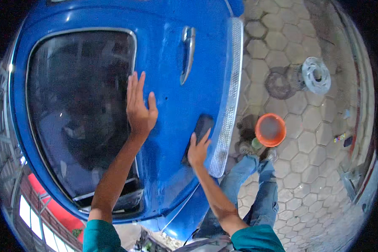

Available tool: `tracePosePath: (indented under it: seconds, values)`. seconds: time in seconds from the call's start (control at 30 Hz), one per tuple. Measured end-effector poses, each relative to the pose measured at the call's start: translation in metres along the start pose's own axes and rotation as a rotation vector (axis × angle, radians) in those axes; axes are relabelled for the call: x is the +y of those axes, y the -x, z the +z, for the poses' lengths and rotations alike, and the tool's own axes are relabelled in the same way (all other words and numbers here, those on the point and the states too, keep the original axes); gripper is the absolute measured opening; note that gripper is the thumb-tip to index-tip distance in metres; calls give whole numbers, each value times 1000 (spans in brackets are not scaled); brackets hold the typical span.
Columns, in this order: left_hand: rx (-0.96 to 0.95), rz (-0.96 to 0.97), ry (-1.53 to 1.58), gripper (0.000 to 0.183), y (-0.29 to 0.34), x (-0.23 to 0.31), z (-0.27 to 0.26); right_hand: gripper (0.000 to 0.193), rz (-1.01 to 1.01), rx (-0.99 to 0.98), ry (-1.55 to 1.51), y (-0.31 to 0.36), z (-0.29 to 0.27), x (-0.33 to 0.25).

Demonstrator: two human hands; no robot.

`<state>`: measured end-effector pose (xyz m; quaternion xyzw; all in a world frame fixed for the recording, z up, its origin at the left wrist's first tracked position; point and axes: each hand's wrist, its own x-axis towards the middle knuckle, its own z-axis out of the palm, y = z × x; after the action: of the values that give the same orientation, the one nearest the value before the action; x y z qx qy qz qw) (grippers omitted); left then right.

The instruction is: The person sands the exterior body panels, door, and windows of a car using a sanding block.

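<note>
A blue car's door panel (pixel 168 126) fills the middle of the view, with a chrome door handle (pixel 190 52) toward the far side. My left hand (pixel 142 113) lies against the panel at the edge of the dark window (pixel 80 105), its fingers stretched out and holding nothing. Lower on the door, my right hand (pixel 198 152) has its fingers over a long dark rectangular block (pixel 204 122), pressed flat to the blue paint. The palm hides part of the block, and its exact kind does not show.
A perforated silver running board (pixel 231 101) edges the car. On the hexagonal pavers (pixel 300 161) stands an orange bucket (pixel 258 133) of cloudy liquid, a green cup (pixel 256 143) beside it by my feet. Farther right is a stool-like piece with a pale openwork round top (pixel 311 82).
</note>
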<state>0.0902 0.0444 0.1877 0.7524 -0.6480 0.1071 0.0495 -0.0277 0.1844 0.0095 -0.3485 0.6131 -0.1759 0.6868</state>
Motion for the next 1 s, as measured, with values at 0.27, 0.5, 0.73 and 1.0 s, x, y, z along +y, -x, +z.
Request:
tracePosePath:
  seconds: [0.27,0.5,0.73,1.0]
  values:
    - [-20,-1,-10,48,9,-20,-1,91,-567,-88,36,65,10,-27]
    - [194,51,163,39,7,-29,13,89,-250,-117,-107,47,-9,28]
    - [554,-461,958,24,91,59,-12,85,-815,-53,121,29,-11,-52]
    - [129,-342,-170,14,399,30,-149,73,-650,-206,-80,145,18,164]
